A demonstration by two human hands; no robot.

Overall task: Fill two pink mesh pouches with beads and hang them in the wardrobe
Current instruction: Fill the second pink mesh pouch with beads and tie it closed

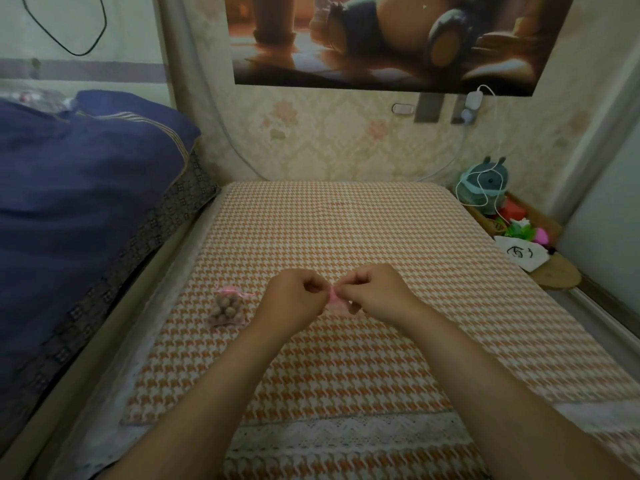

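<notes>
One pink mesh pouch (228,308), full of brownish beads with its neck drawn tight, lies on the orange houndstooth mat (346,230), just left of my hands. A second pink pouch (334,299) is pinched between my left hand (294,299) and my right hand (372,292), held a little above the mat. Both hands have their fingers closed on its top edge. Most of this pouch is hidden behind my fingers, so I cannot tell what is inside it.
A bed with a dark blue quilt (76,188) borders the mat on the left. At the right, a wooden shelf (557,275) holds a plush toy (486,185), a white cable and small colourful items. A poster (388,39) hangs on the wallpapered wall behind.
</notes>
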